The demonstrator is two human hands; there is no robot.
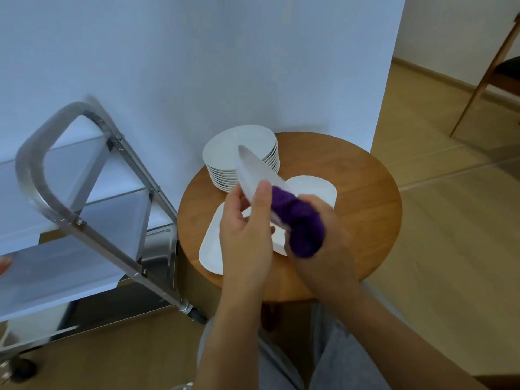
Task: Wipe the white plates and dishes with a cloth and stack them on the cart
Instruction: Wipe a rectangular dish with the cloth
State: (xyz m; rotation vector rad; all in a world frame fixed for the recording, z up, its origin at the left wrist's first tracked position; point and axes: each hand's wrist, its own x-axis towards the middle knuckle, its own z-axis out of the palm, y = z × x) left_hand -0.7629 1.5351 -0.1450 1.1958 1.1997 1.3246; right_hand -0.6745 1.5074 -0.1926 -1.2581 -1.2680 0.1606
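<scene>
held plate blurred, cart cropped left

Soft, even indoor light with a cool blue cast on the wall; faint shadows; wide-angle bending at the edges; cart frame and held plate motion-blurred

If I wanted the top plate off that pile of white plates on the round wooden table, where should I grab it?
Probably by its rim on the near right side of the stack of white round plates, thumb on top and fingers hooked under the overhanging edge. The wall stands close behind.
</scene>
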